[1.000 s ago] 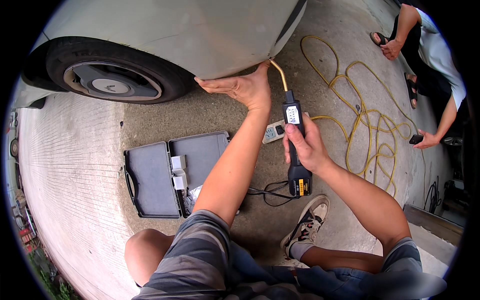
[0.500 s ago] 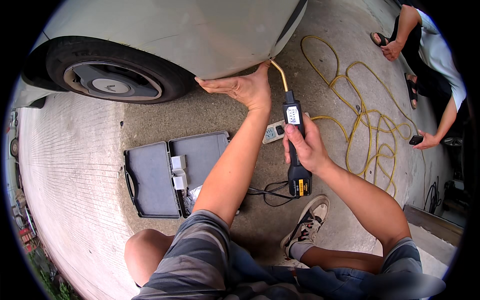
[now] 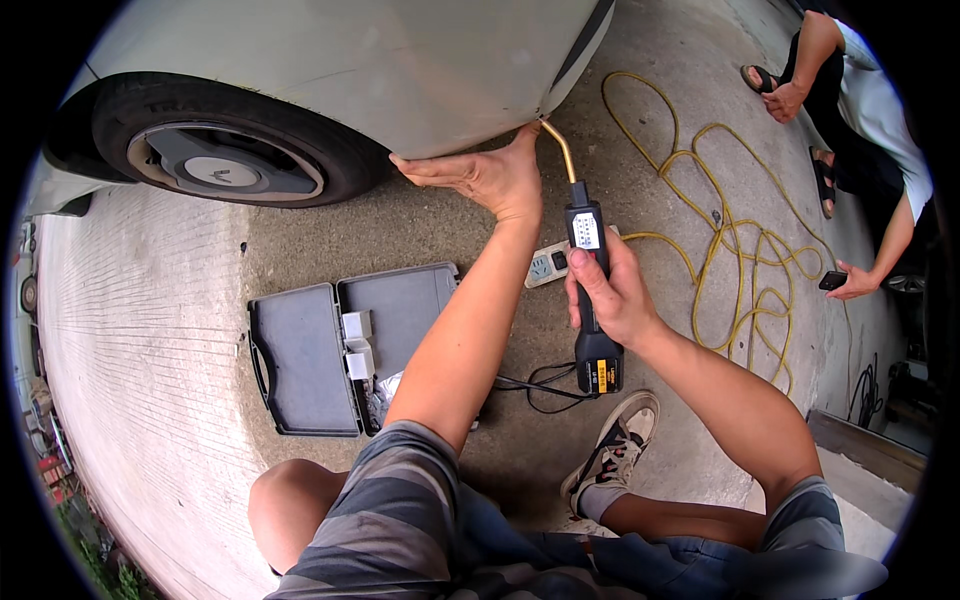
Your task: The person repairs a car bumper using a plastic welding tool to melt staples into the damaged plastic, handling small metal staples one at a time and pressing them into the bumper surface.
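Black tool (image 3: 589, 318) clasped in right fingers (image 3: 622, 264), left fingers (image 3: 430, 170) together against car (image 3: 400, 75), above concrete (image 3: 340, 235)

A white label (image 3: 586, 231) and a yellow label (image 3: 604, 376) mark a black tool (image 3: 590, 348), while a tire (image 3: 350, 165) bears lettering (image 3: 172, 104), its hub (image 3: 206, 170) an emblem (image 3: 223, 177).
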A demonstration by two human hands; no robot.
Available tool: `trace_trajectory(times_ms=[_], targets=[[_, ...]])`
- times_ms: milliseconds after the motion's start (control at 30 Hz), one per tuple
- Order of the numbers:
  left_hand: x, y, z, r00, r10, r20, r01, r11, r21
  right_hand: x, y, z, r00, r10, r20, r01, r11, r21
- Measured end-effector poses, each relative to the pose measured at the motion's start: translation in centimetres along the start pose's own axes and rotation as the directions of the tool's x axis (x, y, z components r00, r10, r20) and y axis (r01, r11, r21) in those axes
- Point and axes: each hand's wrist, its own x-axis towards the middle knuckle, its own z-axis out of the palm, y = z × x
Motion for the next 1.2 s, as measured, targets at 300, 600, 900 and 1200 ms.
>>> trace_trajectory(times_ms=[300,600,900,1200], targets=[[0.02,0.17,-0.11,1.0,-0.01,0.011,0.01,1.0,0.018,-0.03,-0.1,0.11,1.0,0.006,-0.009,-0.006,1.0,-0.008],[-0.06,-0.09,0.13,1.0,0.001,-0.003,-0.001,1.0,0.023,0.02,-0.17,0.11,1.0,0.014,-0.011,-0.014,1.0,-0.011],[0.0,-0.04,0.04,1.0,0.008,-0.016,-0.009,1.0,-0.018,0.0,-0.28,0.09,1.0,0.006,-0.006,-0.006,1.0,-0.021],[0.0,0.09,0.04,1.0,-0.006,-0.009,0.005,1.0,-0.03,0.05,-0.35,0.08,1.0,0.004,-0.017,-0.005,0.999,-0.033]])
